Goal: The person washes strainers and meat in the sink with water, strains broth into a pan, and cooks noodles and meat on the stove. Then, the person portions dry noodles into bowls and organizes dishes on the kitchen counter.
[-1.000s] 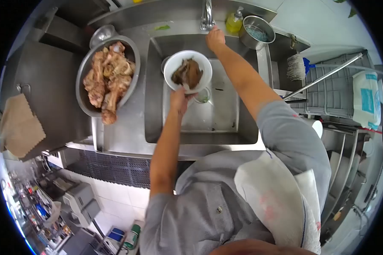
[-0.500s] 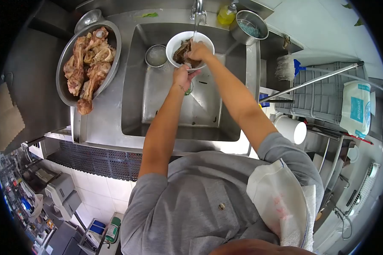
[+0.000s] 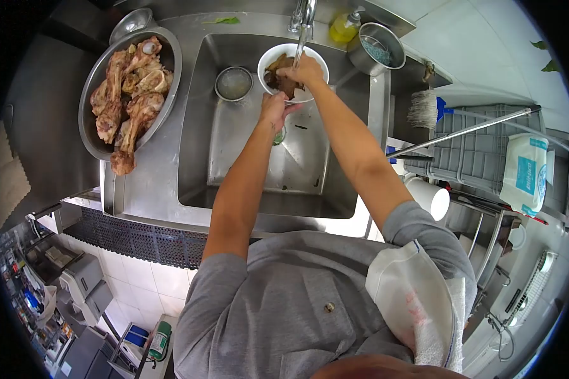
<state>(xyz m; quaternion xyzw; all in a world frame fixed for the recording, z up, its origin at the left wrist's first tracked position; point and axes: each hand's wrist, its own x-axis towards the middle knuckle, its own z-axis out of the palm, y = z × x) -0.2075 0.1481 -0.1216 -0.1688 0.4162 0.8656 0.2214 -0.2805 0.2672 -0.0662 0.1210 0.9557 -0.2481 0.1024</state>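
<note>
Over the steel sink [image 3: 234,170], my left hand [image 3: 275,108] grips the near rim of a white bowl [image 3: 325,60]. Brown, wet-looking pieces [image 3: 287,84] lie in the bowl. My right hand [image 3: 305,69] reaches into it, its fingers closed around some of the brown pieces, fingertips partly hidden. Water runs from the faucet [image 3: 308,19] onto my right hand. A small round metal container [image 3: 234,84] holding cloudy liquid sits in the sink, left of the bowl.
Large meaty bones fill an oval metal bowl [image 3: 88,136] on the left counter. Behind the sink stand a yellow soap bottle [image 3: 345,26] and a metal pot [image 3: 391,54]. A brush [image 3: 423,108] and a long metal handle [image 3: 468,131] are at the right.
My right hand has come from the faucet down into the bowl, and water now runs. Both hands and the bowl have shifted slightly since half a second ago.
</note>
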